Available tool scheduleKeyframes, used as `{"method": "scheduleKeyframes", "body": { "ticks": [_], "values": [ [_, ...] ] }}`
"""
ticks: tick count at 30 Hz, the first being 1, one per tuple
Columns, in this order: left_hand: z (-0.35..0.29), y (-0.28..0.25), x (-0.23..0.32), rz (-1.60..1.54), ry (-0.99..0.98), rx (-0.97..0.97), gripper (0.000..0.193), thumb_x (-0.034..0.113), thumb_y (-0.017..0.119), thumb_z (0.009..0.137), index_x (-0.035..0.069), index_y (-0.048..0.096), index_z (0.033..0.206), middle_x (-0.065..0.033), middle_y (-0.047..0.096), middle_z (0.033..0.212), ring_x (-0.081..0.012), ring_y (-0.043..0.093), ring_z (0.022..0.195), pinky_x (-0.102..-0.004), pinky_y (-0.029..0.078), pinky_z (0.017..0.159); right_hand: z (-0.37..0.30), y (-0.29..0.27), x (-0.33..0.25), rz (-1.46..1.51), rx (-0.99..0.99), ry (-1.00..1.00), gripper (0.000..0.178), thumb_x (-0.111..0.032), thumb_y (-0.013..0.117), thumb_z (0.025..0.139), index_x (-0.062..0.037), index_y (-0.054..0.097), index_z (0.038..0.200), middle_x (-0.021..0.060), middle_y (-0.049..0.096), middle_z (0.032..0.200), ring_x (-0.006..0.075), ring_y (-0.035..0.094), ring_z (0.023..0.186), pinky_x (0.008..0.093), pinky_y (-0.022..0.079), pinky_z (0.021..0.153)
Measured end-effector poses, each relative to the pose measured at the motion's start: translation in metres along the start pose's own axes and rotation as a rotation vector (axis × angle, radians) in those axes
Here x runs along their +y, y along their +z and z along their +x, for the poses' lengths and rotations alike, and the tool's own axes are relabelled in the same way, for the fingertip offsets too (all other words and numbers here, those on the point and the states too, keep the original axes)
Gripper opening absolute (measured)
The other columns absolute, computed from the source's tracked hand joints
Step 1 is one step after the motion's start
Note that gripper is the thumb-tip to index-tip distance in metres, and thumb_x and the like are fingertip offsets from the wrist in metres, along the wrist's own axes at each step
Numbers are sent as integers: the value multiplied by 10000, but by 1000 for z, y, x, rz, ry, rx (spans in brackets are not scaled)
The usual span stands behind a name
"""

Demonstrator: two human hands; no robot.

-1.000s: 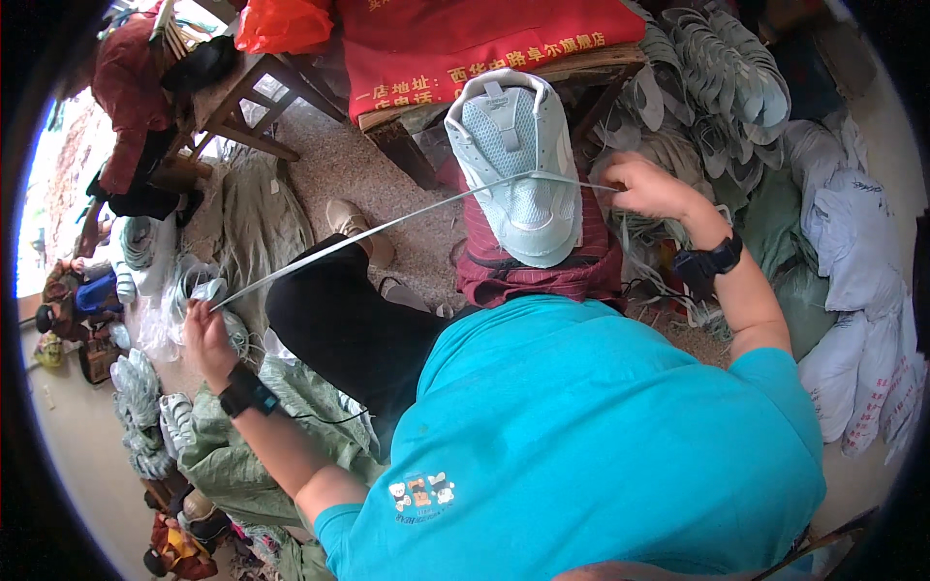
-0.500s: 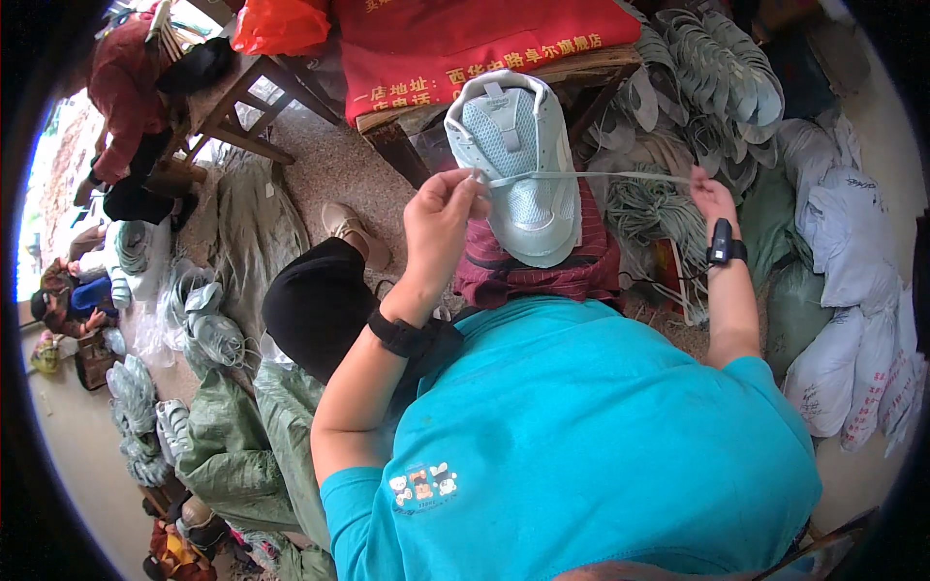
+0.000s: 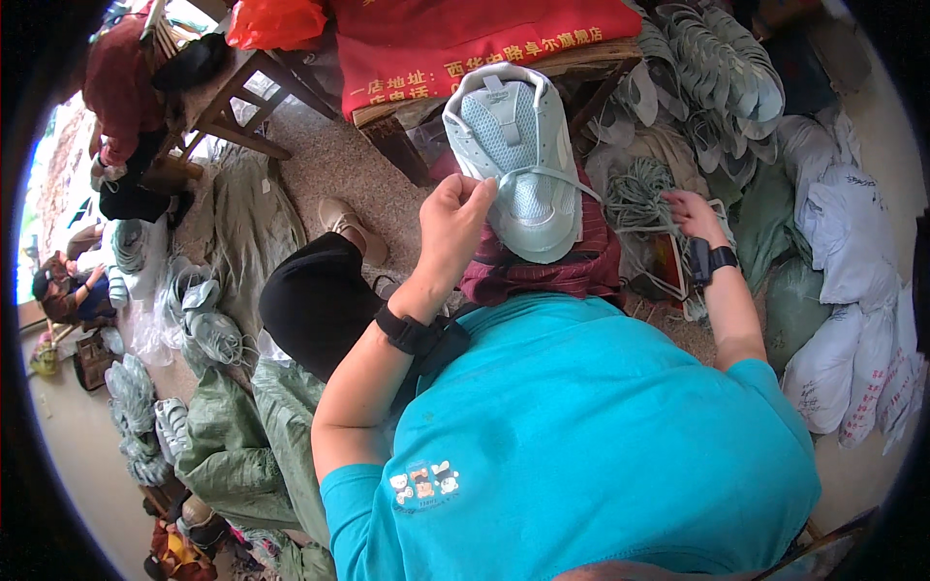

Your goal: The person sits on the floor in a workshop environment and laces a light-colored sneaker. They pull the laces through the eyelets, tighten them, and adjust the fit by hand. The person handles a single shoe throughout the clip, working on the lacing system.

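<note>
A pale mint-white sneaker rests toe toward me on a dark red striped cloth at my lap. A light shoelace crosses its upper, looping slackly over the right side. My left hand pinches the lace at the shoe's left side, thumb and forefinger together. To the right, my right hand has its fingers stretched toward a bundle of pale green laces. Nothing clearly shows in its grasp. I cannot tell whether its fingertips touch the bundle.
Behind the shoe stands a wooden bench covered by a red printed cloth. Stacked grey shoe parts and white sacks lie at right. Green sacks are at left. Another person sits at the upper left.
The lace, stretched taut to the right before, now droops beside the shoe. My right hand has moved lower and slightly left, toward the lace bundle; my left hand keeps its pinch.
</note>
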State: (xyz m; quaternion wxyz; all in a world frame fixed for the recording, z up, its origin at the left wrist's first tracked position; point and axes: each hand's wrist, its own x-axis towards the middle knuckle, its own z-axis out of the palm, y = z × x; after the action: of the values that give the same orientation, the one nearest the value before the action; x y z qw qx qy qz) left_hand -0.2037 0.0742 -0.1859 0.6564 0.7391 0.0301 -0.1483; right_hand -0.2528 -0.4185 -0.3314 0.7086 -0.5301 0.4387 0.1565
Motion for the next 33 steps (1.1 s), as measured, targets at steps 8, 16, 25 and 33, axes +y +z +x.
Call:
{"method": "scheduleKeyframes", "body": {
  "ticks": [8,16,25,33],
  "values": [
    [5,7,24,675,631,135,156,138,646,857,25,565,785,-130,549,760,-305,582,702,-391,469,629,-160,233,-58,-303,-461,-488,323,-88,464,959,29,457,1260,96,620,1004,150,621,806,281,519,710],
    [13,-22,71,1031,988,-111,325,135,754,701,83,572,966,-86,518,1023,-286,559,979,-403,460,803,-202,249,-59,-476,-545,-791,216,-72,502,967,-26,505,1179,50,608,1017,82,609,884,232,499,674],
    [31,-27,72,1188,872,-296,264,157,745,688,101,595,898,-63,505,1038,-262,522,1002,-392,419,831,-199,254,-56,-312,-706,-731,288,-59,498,970,-43,486,1257,72,624,1092,108,605,964,258,495,838],
    [34,-31,55,950,858,-259,141,155,728,745,72,626,797,-69,532,940,-260,518,961,-386,407,823,-203,253,-61,-345,-828,-737,274,-65,513,963,-36,504,1236,68,622,1074,121,610,967,259,467,876]
  ]
}}
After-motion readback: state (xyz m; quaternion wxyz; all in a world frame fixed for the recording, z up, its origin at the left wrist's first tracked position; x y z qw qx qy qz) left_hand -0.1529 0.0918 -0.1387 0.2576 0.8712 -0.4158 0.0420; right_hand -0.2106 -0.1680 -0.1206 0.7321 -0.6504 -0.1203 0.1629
